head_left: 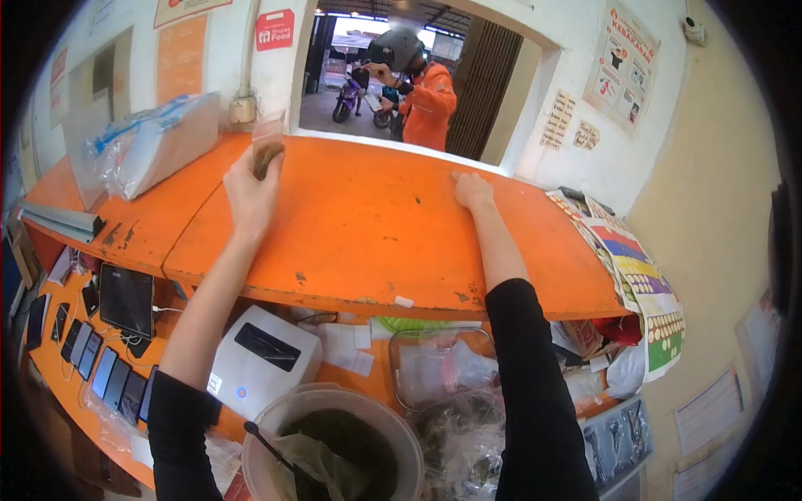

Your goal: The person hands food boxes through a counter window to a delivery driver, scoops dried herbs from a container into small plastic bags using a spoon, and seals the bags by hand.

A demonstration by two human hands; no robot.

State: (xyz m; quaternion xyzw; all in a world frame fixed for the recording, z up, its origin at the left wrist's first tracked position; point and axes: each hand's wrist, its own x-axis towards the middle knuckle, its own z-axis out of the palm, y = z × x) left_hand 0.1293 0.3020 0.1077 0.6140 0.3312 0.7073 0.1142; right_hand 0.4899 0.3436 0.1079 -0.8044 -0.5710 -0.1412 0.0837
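left grip (251,192) holds a clear packet (268,150) jutting up above it.

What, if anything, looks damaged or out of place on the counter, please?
The orange counter looks worn, with dark chipped patches near its front, where a small white scrap lies as if stray.
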